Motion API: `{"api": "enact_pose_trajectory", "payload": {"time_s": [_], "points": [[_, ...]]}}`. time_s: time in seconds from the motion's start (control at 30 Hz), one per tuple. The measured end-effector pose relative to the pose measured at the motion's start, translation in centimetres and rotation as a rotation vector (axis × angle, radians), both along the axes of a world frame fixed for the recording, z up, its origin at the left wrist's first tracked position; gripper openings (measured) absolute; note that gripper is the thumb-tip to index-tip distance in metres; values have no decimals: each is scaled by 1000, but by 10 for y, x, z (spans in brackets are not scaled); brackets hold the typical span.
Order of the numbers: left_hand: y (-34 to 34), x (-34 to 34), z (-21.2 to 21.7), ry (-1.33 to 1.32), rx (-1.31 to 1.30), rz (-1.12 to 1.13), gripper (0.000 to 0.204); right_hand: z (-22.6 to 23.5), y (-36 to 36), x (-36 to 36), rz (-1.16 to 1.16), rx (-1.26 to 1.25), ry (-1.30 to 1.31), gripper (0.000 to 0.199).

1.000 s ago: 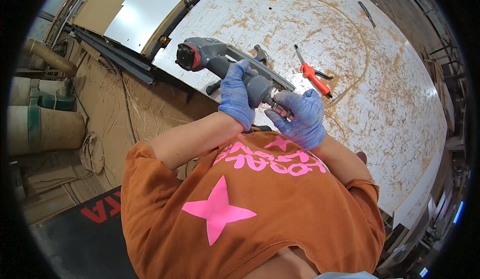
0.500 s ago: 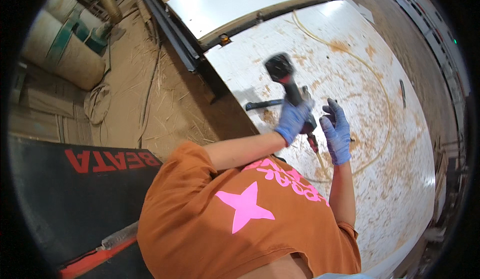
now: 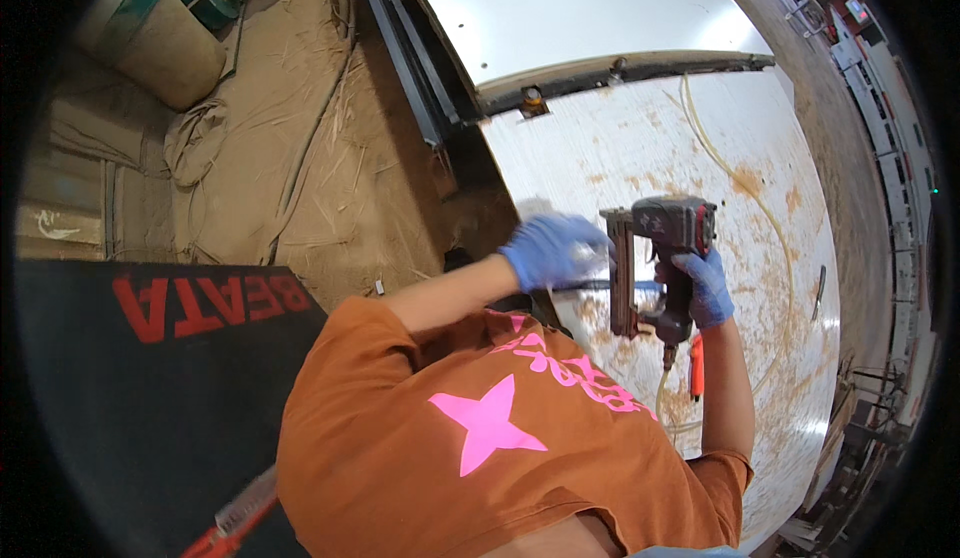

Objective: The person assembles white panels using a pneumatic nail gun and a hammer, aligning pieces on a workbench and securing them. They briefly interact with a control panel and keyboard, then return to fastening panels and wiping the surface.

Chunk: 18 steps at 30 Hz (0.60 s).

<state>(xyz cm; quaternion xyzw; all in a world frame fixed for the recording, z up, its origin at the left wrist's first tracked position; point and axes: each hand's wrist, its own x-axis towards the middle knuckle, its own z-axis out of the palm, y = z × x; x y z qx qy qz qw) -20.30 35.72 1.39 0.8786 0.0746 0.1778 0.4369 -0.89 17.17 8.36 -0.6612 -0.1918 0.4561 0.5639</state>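
Observation:
A black air nail gun (image 3: 672, 223) is held up over the white tabletop, its magazine (image 3: 622, 278) facing left. My right hand (image 3: 706, 286) is closed around its handle. Blurred by motion, my left hand (image 3: 556, 250) is close by the magazine's left side; I cannot tell whether its fingers touch it or hold anything. A yellowish air hose (image 3: 768, 223) runs from the fitting at the handle's lower end and loops over the table. Beneath the gun, a blue bar-like tool (image 3: 585, 285) shows in part. An orange-handled tool (image 3: 697, 368) lies beside my right forearm.
Sawdust is scattered over the white tabletop (image 3: 570, 158). A raised white panel (image 3: 590, 13) stands beyond its far edge. A thin dark tool (image 3: 819, 293) lies at the right. Dark metal rails (image 3: 410, 53) run left of the table, and a black panel (image 3: 190, 388) is at lower left.
The nail gun has passed from my left hand to my right and turned, its magazine now facing left. My left hand has moved left. The view has shifted.

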Motion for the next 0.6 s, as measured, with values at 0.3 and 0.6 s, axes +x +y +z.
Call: {"api": "enact_pose_trajectory", "payload": {"time_s": [0.3, 0.6], "points": [[271, 58, -128, 125, -460, 970, 81, 5, 176, 13, -143, -155, -233, 33], [266, 87, -140, -38, -495, 1065, 75, 24, 278, 16, -161, -158, -203, 35]]}}
